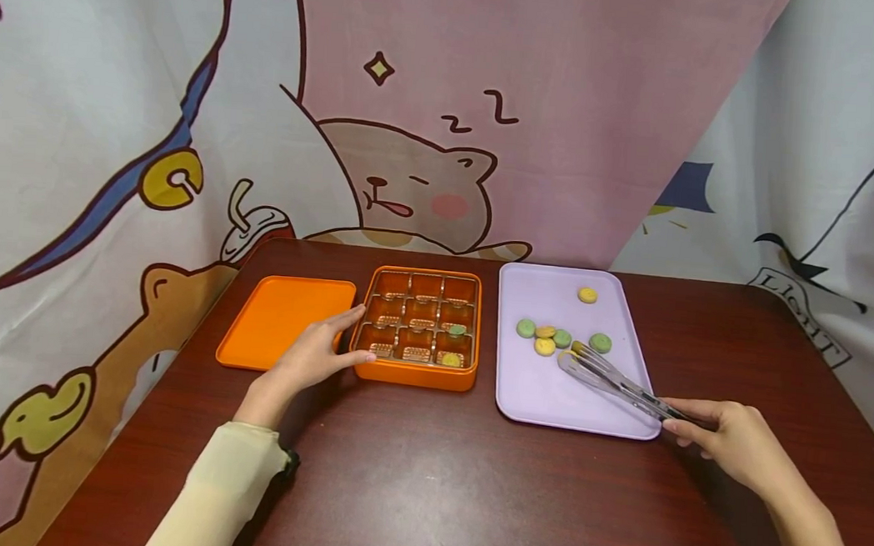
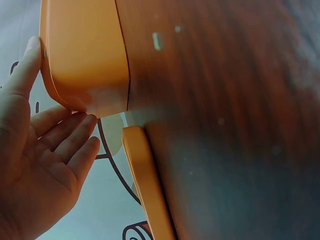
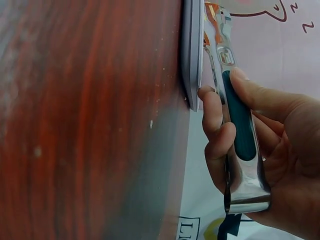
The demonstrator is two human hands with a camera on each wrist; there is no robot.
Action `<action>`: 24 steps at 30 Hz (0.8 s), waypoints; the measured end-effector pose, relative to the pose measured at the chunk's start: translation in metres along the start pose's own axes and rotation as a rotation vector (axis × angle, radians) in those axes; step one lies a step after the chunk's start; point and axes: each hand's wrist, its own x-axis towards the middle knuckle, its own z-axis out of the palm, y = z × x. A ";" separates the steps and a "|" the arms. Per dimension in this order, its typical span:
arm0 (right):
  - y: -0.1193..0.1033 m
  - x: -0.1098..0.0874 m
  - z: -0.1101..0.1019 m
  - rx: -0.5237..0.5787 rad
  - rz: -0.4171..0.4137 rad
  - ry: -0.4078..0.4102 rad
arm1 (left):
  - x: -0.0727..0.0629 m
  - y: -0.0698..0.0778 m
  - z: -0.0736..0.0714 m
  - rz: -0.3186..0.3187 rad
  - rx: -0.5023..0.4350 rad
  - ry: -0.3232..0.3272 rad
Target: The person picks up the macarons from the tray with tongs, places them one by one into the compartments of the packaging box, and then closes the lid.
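Observation:
My left hand (image 1: 315,353) rests against the left side of an orange divided box (image 1: 416,375), thumb along its front rim and fingers fairly straight. Inside its clear insert, one compartment at the right holds a green round piece (image 1: 457,330); the one in front of it holds a yellow round piece (image 1: 451,360). With my right hand (image 1: 735,441) I grip metal tongs (image 3: 241,125) by their dark green handle. Their tips are low over a lilac tray (image 1: 550,397), beside several green pieces (image 1: 600,342) and yellow pieces (image 1: 544,346). I cannot tell whether the tips pinch one.
An orange lid (image 1: 276,326) lies flat to the left of the box. The dark brown table (image 1: 410,472) backs onto a cartoon-printed curtain (image 1: 427,189). Another yellow piece (image 1: 587,295) lies near the tray's far edge.

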 end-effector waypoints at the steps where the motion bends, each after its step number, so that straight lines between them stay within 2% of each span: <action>1: 0.000 0.000 0.000 0.001 0.003 -0.003 | 0.000 0.000 0.000 -0.002 0.000 -0.001; 8: -0.002 0.000 0.000 0.012 0.037 -0.016 | 0.000 0.000 0.000 0.000 0.009 0.002; 24: 0.000 0.001 0.003 -0.027 -0.022 0.049 | 0.000 0.000 -0.001 0.002 0.011 -0.003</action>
